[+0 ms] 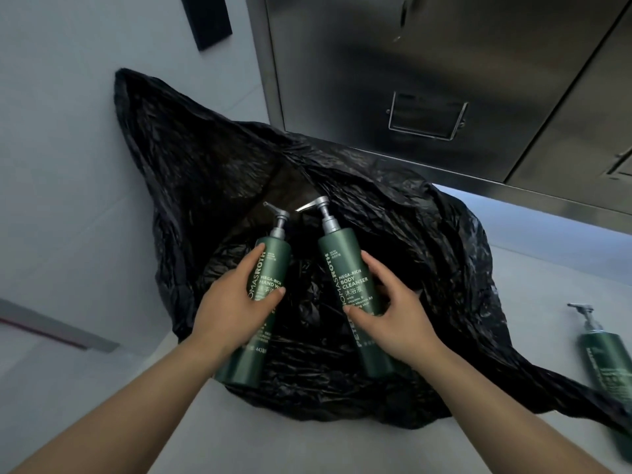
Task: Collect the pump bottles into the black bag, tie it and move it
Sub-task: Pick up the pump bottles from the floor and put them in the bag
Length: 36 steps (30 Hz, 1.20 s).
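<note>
Left hand [236, 302] and right hand [393, 313] each gripped a green pump bottle, hand-wash bottle [263, 289] and body-cleanser bottle [349, 285], pumps pointing away, over the open black bag [427, 241].

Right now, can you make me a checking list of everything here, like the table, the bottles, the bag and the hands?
Surface: pale grey smooth countertop, bag spread on it.
Job's things: crinkled black plastic bag, mouth open; dark green hand wash pump bottle and dark green body cleanser pump bottle held over it; third dark green pump bottle lying on the counter to the right, outside the bag.
Clutter: nothing seen.
Grippers: left hand grips the hand wash bottle; right hand grips the body cleanser bottle.
Cables: nothing seen.
Surroundings: brushed steel cabinet with recessed handle behind; grey wall on the left.
</note>
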Each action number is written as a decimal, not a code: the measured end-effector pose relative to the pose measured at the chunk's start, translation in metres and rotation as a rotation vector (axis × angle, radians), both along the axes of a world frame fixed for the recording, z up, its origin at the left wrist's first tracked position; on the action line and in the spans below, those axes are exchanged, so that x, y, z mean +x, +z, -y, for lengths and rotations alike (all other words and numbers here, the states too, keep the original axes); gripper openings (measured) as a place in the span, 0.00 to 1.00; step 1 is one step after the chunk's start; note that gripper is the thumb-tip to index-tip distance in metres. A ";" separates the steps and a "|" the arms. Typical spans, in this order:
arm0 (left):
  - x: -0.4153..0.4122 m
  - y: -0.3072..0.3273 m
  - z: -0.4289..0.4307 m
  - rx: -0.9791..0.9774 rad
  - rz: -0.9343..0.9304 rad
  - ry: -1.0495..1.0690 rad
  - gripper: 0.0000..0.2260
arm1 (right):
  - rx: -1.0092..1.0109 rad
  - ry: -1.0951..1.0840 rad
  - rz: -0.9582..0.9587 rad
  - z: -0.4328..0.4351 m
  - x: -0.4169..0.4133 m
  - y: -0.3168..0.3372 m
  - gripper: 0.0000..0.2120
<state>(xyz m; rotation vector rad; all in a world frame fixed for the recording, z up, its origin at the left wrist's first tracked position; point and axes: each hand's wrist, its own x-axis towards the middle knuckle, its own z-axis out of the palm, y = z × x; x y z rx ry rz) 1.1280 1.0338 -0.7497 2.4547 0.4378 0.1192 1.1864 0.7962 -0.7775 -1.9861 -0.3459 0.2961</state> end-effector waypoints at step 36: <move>0.000 -0.023 0.046 -0.140 -0.141 -0.072 0.34 | -0.180 -0.298 0.264 0.064 0.052 -0.007 0.29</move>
